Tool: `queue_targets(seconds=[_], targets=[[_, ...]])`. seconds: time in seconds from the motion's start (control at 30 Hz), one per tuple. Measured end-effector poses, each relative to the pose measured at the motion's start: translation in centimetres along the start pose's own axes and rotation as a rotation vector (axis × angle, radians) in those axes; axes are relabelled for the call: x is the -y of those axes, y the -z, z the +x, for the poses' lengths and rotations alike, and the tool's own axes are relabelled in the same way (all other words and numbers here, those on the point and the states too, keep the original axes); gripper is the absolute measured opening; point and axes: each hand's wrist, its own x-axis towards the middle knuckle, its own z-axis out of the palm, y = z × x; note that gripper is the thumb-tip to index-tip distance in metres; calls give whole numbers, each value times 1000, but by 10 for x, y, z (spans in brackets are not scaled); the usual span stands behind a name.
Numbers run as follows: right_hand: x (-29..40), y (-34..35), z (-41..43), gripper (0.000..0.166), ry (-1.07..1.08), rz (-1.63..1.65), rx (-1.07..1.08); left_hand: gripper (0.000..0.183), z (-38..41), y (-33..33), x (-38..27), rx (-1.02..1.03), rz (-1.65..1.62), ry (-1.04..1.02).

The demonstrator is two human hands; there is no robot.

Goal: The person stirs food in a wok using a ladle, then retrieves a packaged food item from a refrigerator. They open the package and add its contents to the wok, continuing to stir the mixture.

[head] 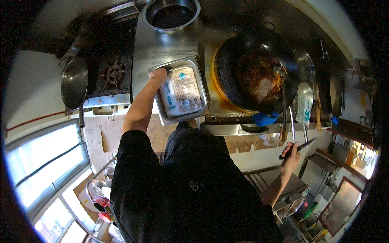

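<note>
My left hand (158,76) grips the upper left rim of a rectangular stainless steel pan (199,71). Inside the pan lies a sealed plastic package (184,89) with printed writing and pale contents. Far to the right, away from the counter, my right hand (291,153) is closed around the dark handle of a knife (305,144), its blade pointing up and to the right. Right of the pan, a large blackened wok (225,73) sits on the range with dark brown contents, and a long-handled ladle (281,71) rests in it.
A round metal basin (171,29) stands at the back of the steel counter (167,45). On the left are a gas burner (112,73) and a hanging pan (74,82). A blue cloth (265,119) lies at the wok's front edge. Utensils and a white printed packet (304,104) are at the right.
</note>
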Motion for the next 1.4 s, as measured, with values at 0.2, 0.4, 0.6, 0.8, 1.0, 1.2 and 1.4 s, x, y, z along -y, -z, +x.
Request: queue_targets(seconds=[0.2, 0.4, 0.6, 0.8, 1.0, 1.2, 1.4], targets=[[0, -57, -26, 39, -46, 4, 20, 28, -12, 3, 22, -152, 55, -191], [6, -144, -26, 34, -49, -57, 250, 20, -109, 74, 0, -244, -104, -310], [-9, -262, 0, 44, -185, -14, 681, 9, -177, 82, -19, -739, -224, -631], [-17, -336, 4, 45, -356, -43, 710, 13, -238, 84, -32, -879, -182, -657], [-50, -333, 13, 28, -319, 42, 946, 16, -257, 50, -23, -891, -82, -629], [-40, -337, -6, 24, -287, 39, 1017, 18, -266, 25, 4, -743, -88, -533], [-22, -356, -2, 25, -297, 80, 953, 17, -258, 20, 13, -760, -71, -558]])
